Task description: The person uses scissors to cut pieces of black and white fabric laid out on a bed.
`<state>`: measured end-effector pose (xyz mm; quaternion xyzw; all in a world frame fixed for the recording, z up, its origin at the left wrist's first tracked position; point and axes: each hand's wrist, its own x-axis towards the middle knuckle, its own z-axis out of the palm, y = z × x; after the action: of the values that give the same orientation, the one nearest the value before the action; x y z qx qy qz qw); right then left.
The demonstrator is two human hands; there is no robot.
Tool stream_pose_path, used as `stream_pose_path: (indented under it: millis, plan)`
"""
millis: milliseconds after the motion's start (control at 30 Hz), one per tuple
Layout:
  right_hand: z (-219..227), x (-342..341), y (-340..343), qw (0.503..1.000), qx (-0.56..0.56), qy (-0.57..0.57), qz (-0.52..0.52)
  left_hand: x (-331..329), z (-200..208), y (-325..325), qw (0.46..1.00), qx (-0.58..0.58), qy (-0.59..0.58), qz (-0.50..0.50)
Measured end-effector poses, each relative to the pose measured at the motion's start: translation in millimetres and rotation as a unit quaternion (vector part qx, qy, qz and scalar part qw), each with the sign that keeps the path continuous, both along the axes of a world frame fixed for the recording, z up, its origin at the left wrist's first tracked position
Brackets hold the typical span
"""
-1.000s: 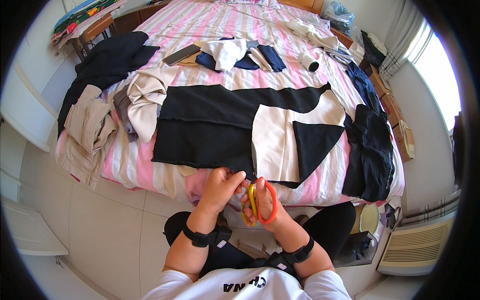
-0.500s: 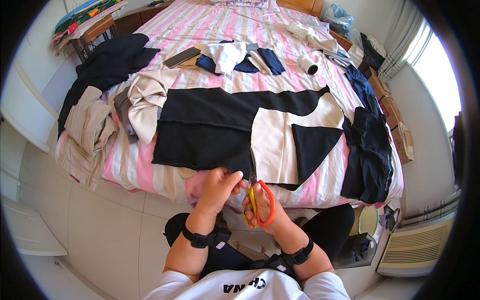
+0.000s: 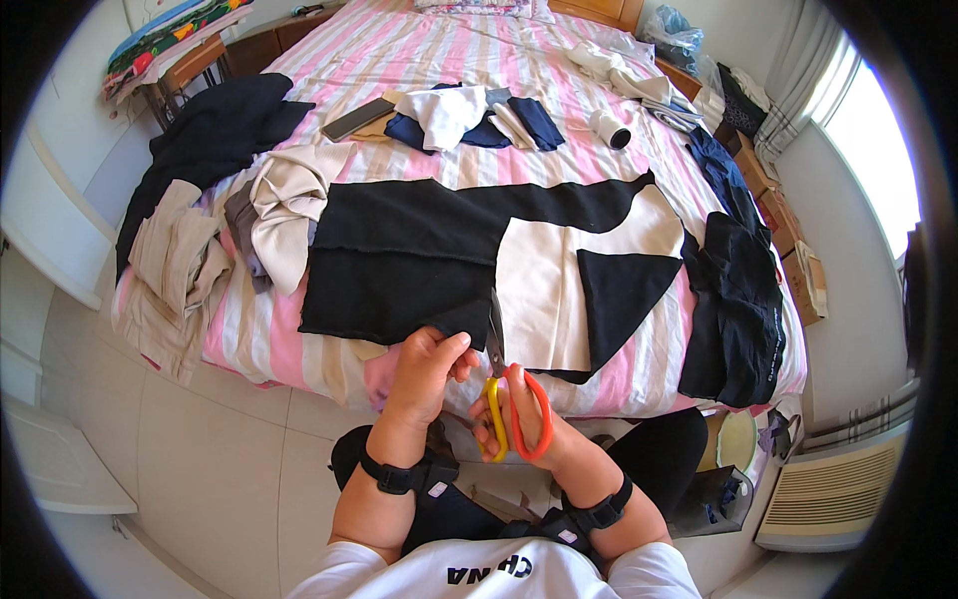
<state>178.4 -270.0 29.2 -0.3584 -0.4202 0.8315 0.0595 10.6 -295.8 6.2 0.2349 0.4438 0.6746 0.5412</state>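
Observation:
Scissors with one yellow and one orange handle loop are gripped in my right hand. Their blades point away from me along the boundary where black cloth meets a cream piece. My left hand pinches the near edge of the black cloth, just left of the blades, lifting its corner slightly. Flat on the bed lies the cream cloth, over part of the black cloth, with a dark triangular section at its right. Exactly where the blades meet the cloth is hard to make out.
Beige garments and a black garment are heaped on the left of the striped bed. Black trousers lie at the right. Farther back are folded clothes, a dark flat object and a white cylinder.
My left hand has shifted slightly left and upward, raising the black cloth's corner. The scissors have moved a little left, and their handles are spread wider.

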Motion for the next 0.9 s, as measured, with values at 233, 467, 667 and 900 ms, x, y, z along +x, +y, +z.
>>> stream_pose_path:
  millis: [233,467,667,900]
  plan:
    - [8.6,-11.6,19.6,0.999,-0.001,-0.021,-0.040,1.1,5.8,0.9,1.000,0.006,0.010,0.006]
    - [10.8,-20.8,30.0,0.999,0.014,0.005,-0.044,0.8,4.6,0.3,1.000,0.009,-0.001,-0.003]
    - [10.6,-24.5,30.3,0.998,0.024,0.002,-0.061,0.6,6.1,-1.1,1.000,0.011,0.012,0.008]
    - [12.0,-22.0,31.9,0.996,0.017,-0.036,-0.080,-10.3,16.1,1.2,0.999,-0.008,0.015,0.028]
